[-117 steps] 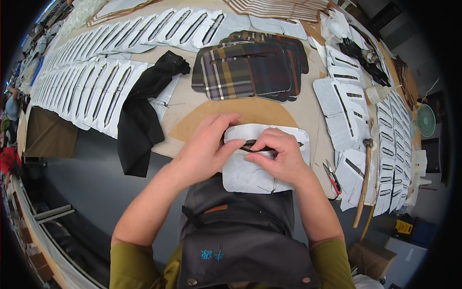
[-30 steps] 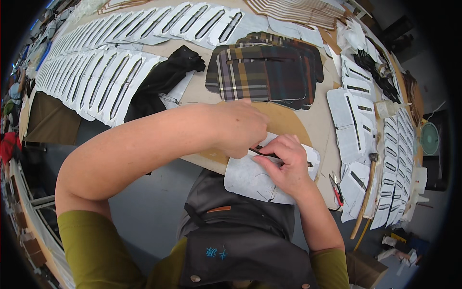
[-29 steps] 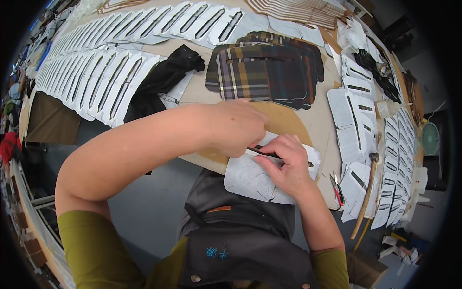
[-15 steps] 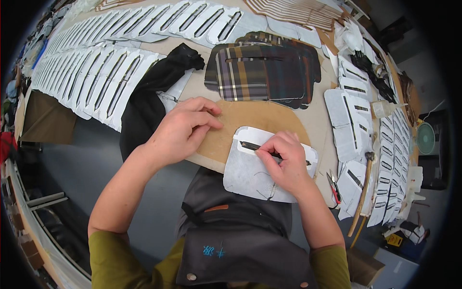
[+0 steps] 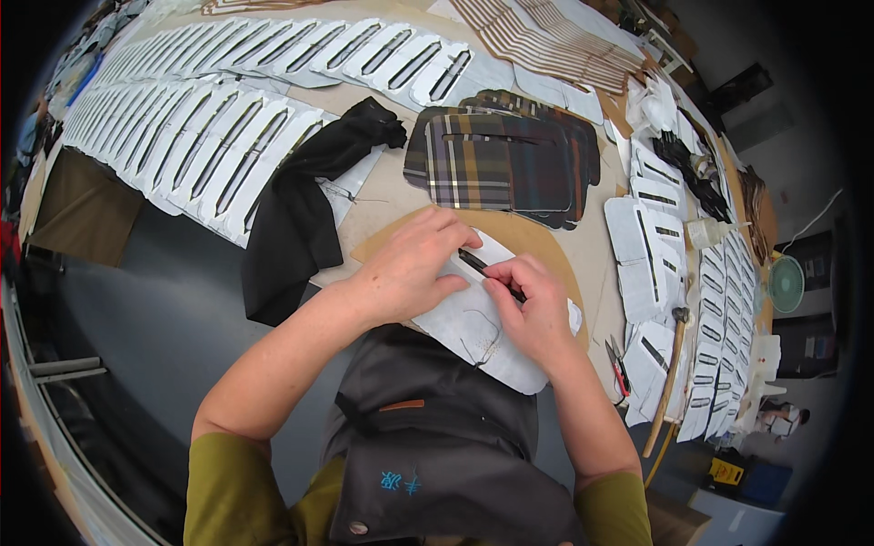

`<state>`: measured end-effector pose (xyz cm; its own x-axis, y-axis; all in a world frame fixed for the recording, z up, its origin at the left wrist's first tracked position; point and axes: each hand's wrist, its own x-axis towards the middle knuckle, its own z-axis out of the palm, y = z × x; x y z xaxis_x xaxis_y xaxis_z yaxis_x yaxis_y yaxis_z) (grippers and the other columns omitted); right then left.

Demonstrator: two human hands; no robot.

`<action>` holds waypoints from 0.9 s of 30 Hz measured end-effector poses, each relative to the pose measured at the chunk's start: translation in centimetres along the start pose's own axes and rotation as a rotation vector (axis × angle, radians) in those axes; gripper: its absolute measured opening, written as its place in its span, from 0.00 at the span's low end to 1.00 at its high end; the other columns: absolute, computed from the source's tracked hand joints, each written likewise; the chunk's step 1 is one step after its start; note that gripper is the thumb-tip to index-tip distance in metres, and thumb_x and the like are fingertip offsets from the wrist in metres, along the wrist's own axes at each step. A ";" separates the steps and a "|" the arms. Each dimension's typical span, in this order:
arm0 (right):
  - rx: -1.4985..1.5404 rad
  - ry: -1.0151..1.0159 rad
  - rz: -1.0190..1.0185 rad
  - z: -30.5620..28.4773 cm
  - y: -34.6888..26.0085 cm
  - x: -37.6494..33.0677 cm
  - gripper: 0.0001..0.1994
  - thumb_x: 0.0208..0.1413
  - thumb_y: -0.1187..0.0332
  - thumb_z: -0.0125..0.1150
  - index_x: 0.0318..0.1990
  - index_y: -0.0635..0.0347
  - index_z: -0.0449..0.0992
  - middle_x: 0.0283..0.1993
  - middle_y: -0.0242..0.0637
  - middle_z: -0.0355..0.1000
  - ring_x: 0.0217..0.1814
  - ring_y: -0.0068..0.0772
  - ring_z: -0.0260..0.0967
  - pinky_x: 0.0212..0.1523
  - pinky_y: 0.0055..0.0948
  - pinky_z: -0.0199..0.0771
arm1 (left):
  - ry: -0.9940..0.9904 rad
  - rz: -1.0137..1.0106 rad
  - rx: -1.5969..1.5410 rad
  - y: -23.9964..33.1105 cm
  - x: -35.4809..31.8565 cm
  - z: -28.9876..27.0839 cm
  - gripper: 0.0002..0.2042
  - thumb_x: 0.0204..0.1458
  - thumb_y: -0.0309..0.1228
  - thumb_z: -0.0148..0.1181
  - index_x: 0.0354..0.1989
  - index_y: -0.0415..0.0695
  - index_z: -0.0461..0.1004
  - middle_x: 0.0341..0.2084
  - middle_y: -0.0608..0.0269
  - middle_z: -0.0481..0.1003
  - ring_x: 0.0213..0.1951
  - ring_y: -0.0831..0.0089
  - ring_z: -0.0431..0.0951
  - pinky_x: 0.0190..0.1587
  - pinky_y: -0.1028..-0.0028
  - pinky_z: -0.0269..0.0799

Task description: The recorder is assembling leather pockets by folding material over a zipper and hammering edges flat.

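Dark strip: I have it in the slit of the white panel [image 5: 455, 317], and the dark strip [image 5: 472, 260] runs slantwise from upper left to lower right; its middle is partly behind fingers.
Nearer hand: the right hand [image 5: 535, 308] is on the strip itself, at its lower right stretch; from that palm, the free end points up and left, toward the left hand [image 5: 411, 264].
Right hand: thumb and forefinger pinched together on the strip; the other fingers are folded and mostly hidden from me.
Left hand: thumb and fingers parted, fingertips resting at the panel's upper left edge just beside the strip's end, thumb lying on the panel; I see nothing gripped there.
White panel: turned aslant, upper part on the tan board [image 5: 553, 246] upon the tabletop [image 5: 596, 278], lower corner over the grey apron [image 5: 437, 455].
Singles: I count one panel in hand, one tan board, one black cloth [image 5: 296, 214] to the left, one pair of red-handled snips [image 5: 619, 369], one wooden-handled hammer [image 5: 667, 382] and one squeeze bottle [image 5: 706, 234] to the right.
Plaid stack: one plaid stack [image 5: 492, 168] beyond the board; its layers overlap too closely for me to count.
Slit pieces at left: two rows of slit pieces [image 5: 205, 150], too crowded toward the rim to number.
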<state>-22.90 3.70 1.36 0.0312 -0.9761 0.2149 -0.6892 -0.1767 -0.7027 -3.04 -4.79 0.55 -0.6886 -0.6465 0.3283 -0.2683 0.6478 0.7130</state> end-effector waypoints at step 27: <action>0.047 -0.023 0.202 -2.9 -0.1 -3.3 0.08 0.52 0.77 0.69 0.40 0.61 0.80 0.33 0.38 0.75 0.33 0.34 0.77 0.35 0.31 0.76 | 0.014 0.099 0.193 3.8 -0.4 4.1 0.13 0.45 0.21 0.66 0.42 0.40 0.79 0.38 0.59 0.73 0.45 0.58 0.73 0.49 0.62 0.69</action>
<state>-25.03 7.27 2.63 -0.0873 -0.9949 0.0513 -0.6484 0.0177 -0.7611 -6.52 -0.40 0.59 -0.7092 -0.5802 0.4005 -0.3244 0.7729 0.5453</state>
